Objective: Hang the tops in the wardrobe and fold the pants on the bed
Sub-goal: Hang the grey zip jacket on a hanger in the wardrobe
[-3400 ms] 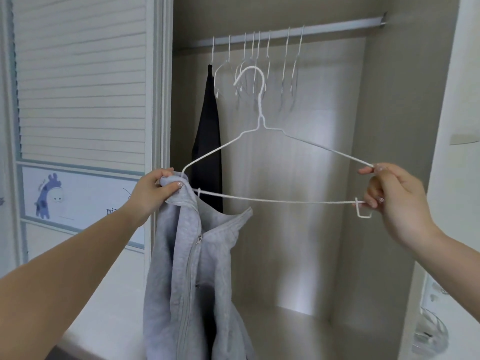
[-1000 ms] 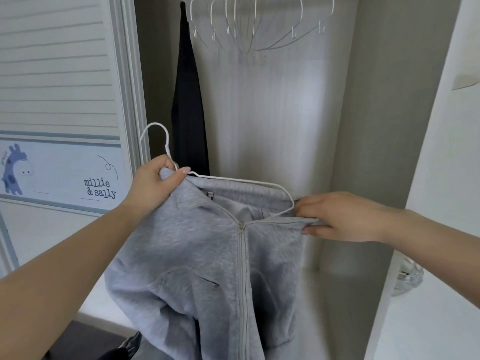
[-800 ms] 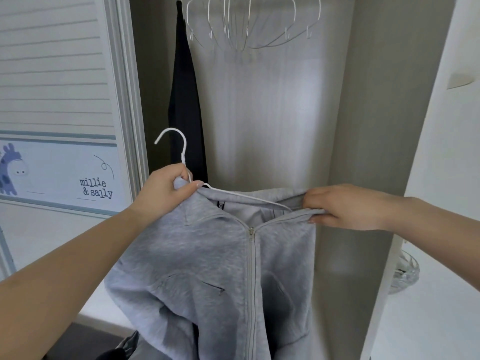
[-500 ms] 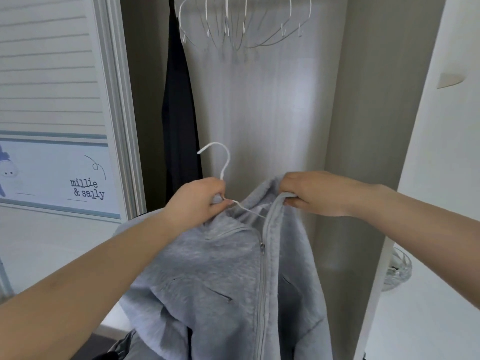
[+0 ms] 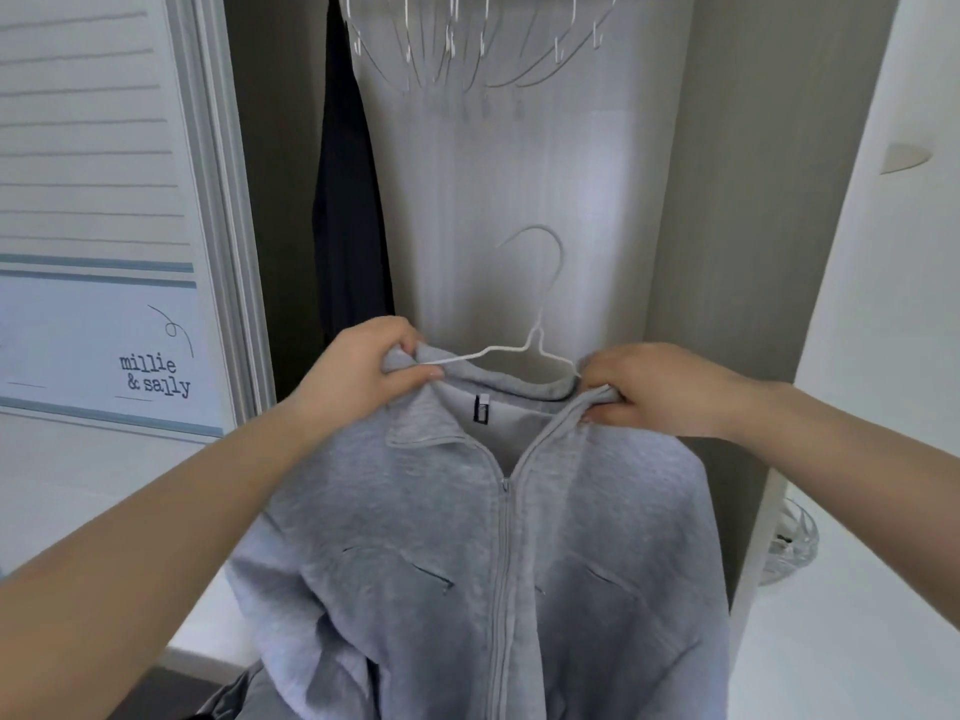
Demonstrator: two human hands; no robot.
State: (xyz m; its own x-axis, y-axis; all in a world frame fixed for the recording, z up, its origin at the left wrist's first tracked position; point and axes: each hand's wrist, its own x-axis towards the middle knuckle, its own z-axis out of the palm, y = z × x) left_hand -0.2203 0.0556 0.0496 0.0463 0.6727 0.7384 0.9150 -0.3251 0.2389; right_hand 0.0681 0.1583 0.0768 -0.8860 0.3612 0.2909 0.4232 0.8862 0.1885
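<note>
Fingers [image 5: 410, 374] of your left hand [image 5: 358, 376] and right hand [image 5: 660, 389] pinch the grey zip jacket's [image 5: 467, 537] collar over the white wire hanger [image 5: 535, 335]

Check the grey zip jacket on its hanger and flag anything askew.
The grey zip-up jacket sits unevenly on the white wire hanger: its left collar flap lies folded out. Nothing looks damaged.
</note>
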